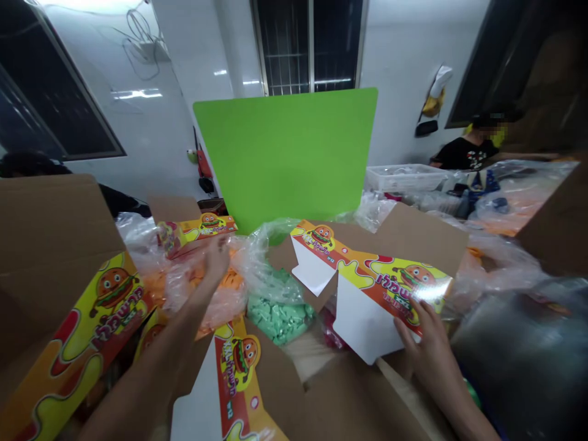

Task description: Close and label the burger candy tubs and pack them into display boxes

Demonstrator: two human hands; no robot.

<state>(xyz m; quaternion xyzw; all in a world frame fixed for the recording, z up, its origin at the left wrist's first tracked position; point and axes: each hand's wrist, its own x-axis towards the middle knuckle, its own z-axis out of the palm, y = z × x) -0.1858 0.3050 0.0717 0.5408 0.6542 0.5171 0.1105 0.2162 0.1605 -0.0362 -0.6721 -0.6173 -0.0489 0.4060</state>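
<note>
My right hand [429,343] lies against the printed front panel of an open cardboard display box [413,278], its fingers apart. A burger character and bright lettering cover that panel, and white flaps hang at its left. My left hand [217,257] reaches out beside a smaller-looking printed box [197,229] at the back left; its fingers are too small and smeared to read. Beneath it lies a clear plastic bag of orange pieces [232,285]. Between my hands rests a bag of green pieces [280,312]. Another printed box flap [239,367] stands in front.
A large printed carton [110,300] stands at near left. Behind the work rises a green board [289,153]. At right are a grey plastic bag [523,349], clear bags and a white crate [404,177]. A person [468,150] sits at far right; part of another shows at left.
</note>
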